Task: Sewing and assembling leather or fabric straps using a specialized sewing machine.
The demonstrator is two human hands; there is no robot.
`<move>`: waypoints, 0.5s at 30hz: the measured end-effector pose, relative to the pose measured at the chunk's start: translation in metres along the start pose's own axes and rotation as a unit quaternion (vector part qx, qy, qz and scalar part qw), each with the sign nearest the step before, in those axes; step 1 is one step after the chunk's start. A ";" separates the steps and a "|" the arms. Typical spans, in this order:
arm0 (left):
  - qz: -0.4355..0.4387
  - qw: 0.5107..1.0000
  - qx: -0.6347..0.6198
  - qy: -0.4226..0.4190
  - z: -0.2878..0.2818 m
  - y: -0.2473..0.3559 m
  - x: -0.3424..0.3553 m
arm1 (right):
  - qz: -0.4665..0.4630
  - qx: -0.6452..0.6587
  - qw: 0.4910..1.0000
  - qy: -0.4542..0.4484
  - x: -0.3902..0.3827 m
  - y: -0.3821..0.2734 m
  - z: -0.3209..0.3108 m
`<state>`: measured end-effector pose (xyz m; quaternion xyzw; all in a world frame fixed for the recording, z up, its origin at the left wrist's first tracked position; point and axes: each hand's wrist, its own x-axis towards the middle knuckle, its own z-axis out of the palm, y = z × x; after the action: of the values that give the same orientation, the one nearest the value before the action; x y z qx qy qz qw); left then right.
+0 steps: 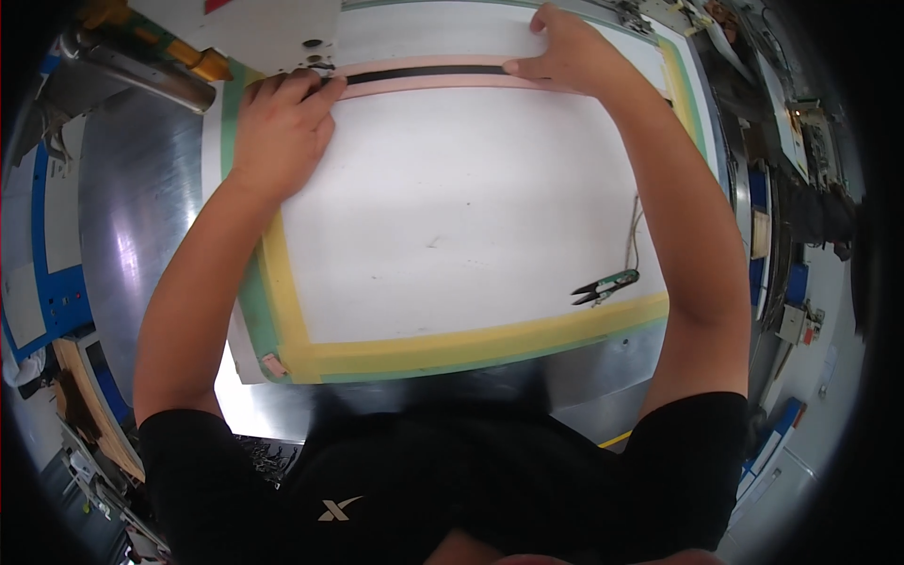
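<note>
Two hands, both yours, both at the top of the frame. One long black strip (428, 72), upper centre, running roughly crosswise between them, with two pink bands (433, 85), one along each long edge. Left hand (282, 137), upper left: palm down, fingers bent, fingertips at the strip's left end; the tips are partly hidden there, so you can't tell whether they pinch it or only press. Right hand (576, 58), upper right: nothing clasped, thumb and forefinger spread wide, thumb tip on the strip's right end, forefinger up and off it. So the strip lies right of your left fingers, left of your right thumb.

One pair of thread snips (614, 282), right of centre, blades pointing left, one cord (637, 234) running up from it. Both lie on the white tabletop (452, 179), edged with yellow tape (471, 332) and green tape (252, 306). One pink scrap (273, 364) near its lower-left corner. One metal tube (151, 75), upper left.
</note>
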<state>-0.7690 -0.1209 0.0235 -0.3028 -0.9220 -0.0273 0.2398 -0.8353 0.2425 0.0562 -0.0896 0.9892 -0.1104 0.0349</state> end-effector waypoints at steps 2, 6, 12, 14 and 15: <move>0.000 1.000 0.012 0.007 0.002 0.000 -0.001 | 0.040 -0.017 0.999 0.005 -0.007 0.029 -0.004; -0.014 1.000 0.007 -0.025 -0.002 0.002 0.002 | 0.083 -0.030 0.996 0.010 -0.019 0.076 -0.016; -0.010 1.000 0.007 0.004 0.002 0.002 0.001 | 0.178 -0.062 0.982 0.014 -0.040 0.150 -0.031; -0.007 1.000 0.004 0.007 0.000 0.004 0.001 | 0.214 -0.021 0.977 -0.008 -0.046 0.176 -0.035; -0.010 1.000 0.008 0.003 0.001 0.003 0.001 | 0.220 -0.024 0.975 -0.007 -0.049 0.192 -0.036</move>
<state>-0.7686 -0.1180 0.0232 -0.2918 -0.9244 -0.0235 0.2446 -0.8232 0.4433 0.0506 0.1285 0.9868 -0.0756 0.0633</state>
